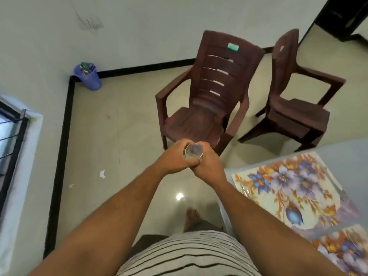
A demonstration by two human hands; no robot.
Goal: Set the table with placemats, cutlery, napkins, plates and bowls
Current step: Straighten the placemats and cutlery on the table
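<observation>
While both arms reach forward over the floor, the left hand [172, 156] and the right hand [208, 163] close together round a small clear glass [193, 151], fingers curled about its sides, the two hands touching below it; glass is seen from above, open mouth up, something bluish showing through it. Glass is held in the air off the table's left edge, not over the top. Table [344, 152] sits at the right, pale top, only its near-left part in view. One floral placemat [294, 188] lies near the table's left edge, slightly skewed to it, with blue and purple flowers on cream; a thin item that may be cutlery lies along its left side, too blurred to be sure. A second floral placemat [342, 250] lies just nearer along the same edge, cut off by the frame. Beyond the hands, a brown plastic armchair [207, 100] faces the person, and a second brown chair [294, 102] stands just to its right, turned side-on near the table's far corner. A purple bin [88, 76] stands in the room's corner by the black skirting. Barred window [12, 140] at far left. Striped shirt [189, 253] and a bare foot [191, 216] show below.
</observation>
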